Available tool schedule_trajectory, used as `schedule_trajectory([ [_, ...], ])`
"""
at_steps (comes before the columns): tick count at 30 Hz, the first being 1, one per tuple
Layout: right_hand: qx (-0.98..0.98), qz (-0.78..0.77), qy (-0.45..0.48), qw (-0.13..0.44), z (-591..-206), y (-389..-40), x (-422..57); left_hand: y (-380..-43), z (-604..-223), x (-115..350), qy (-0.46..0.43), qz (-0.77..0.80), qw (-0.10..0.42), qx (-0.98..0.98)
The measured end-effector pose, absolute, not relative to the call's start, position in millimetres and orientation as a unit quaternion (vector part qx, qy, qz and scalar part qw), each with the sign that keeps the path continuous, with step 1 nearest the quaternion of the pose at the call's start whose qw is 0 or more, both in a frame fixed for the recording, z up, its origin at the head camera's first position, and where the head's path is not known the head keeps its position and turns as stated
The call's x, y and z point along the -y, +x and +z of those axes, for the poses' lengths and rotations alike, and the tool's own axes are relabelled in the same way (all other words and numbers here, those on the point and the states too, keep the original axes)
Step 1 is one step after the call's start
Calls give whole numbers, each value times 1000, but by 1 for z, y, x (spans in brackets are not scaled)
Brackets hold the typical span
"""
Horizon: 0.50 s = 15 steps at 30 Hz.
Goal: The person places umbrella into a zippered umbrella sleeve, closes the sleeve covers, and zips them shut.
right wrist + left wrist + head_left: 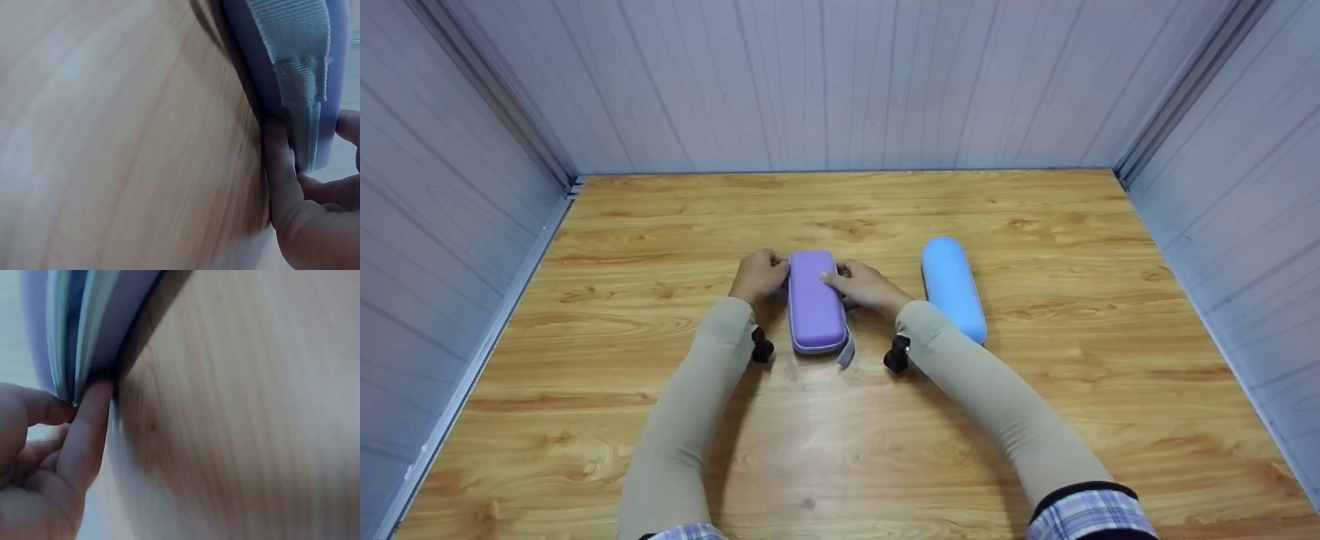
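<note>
A purple zippered case (pixel 816 300) lies on the wooden table between the two hands. At its far left side, the left hand (pixel 760 275) pinches the zipper pull between thumb and finger; the pull is mostly hidden. In the left wrist view, two pale zipper strips (pixel 59 337) with a dark band between them meet at those fingertips (pixel 100 391). From the other side, the right hand (pixel 870 286) grips the case, thumb on its top and fingers at its right edge. A grey fabric strap (pixel 301 62) hangs from the case's near right corner.
To the right, close by the right forearm, a blue rounded case (pixel 952 289) lies on the table (pixel 810 450). Pale panelled walls (pixel 840 82) enclose the table at the back and both sides.
</note>
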State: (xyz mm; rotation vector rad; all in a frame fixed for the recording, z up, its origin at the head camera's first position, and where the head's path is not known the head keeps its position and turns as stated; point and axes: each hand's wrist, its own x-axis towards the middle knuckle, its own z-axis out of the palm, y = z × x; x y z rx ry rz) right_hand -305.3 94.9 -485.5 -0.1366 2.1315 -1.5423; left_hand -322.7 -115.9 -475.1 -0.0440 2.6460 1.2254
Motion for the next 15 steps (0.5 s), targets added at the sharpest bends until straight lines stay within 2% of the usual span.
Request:
schedule_trajectory([
  [8, -780, -573, -50, 245, -485, -305, -94, -317, -473, 112, -23, 397, 77, -914],
  [15, -767, -589, -54, 248, -484, -305, -93, -313, -473, 114, -27, 418, 84, -904],
])
